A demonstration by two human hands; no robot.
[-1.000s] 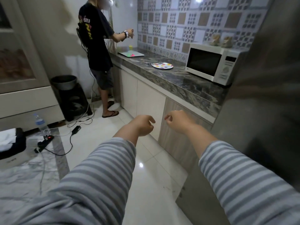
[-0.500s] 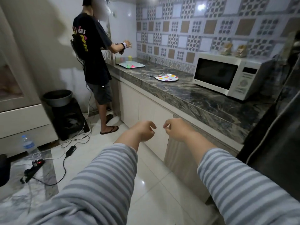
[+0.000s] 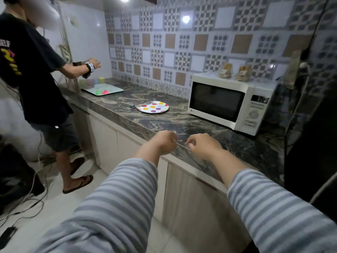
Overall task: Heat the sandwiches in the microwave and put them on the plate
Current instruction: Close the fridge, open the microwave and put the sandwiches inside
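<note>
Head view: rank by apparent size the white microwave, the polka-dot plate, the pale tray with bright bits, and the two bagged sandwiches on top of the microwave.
1. White microwave, clearly largest.
2. Pale tray and polka-dot plate: look alike; the tray sits farther away, so unranked.
3. Bagged sandwiches, each smallest, though farthest back.

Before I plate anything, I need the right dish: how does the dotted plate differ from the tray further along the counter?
The plate is round, white with coloured dots; the tray is rectangular and pale. The plate lies near the microwave with nothing on it but a utensil on its rim; the tray sits by the other person and carries small bright items. Both lie flat on the counter.
</note>
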